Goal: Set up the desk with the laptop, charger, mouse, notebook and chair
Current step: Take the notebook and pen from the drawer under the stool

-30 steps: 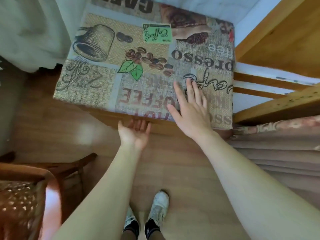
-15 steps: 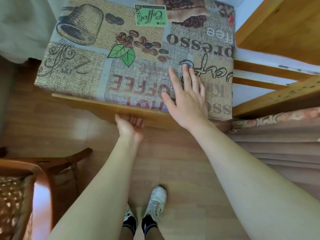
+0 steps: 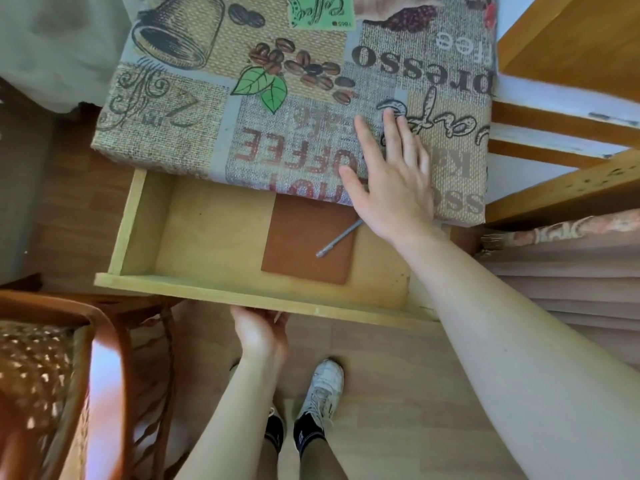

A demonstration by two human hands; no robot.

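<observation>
The desk (image 3: 194, 109) is covered by a coffee-print cloth. Its pale wooden drawer (image 3: 207, 289) stands pulled out toward me. Inside lies a brown notebook (image 3: 304, 251) with a grey pen (image 3: 337, 239) on top, partly under the desk edge. My left hand (image 3: 261, 332) grips the drawer's front from below. My right hand (image 3: 391, 181) lies flat on the cloth at the desk's front edge, fingers spread. A brown wooden chair (image 3: 100, 341) with a patterned seat stands at the lower left. No laptop, charger or mouse is in view.
Wooden shelving (image 3: 568, 188) flanks the desk on the right, with a folded beige bedcover (image 3: 571, 278) below it. A pale curtain (image 3: 52, 46) hangs at the upper left. My feet in white shoes (image 3: 322, 389) stand on the wooden floor just before the drawer.
My left hand has pulled the drawer out from under the desk top, showing the notebook and pen. My right hand has stayed pressed on the cloth.
</observation>
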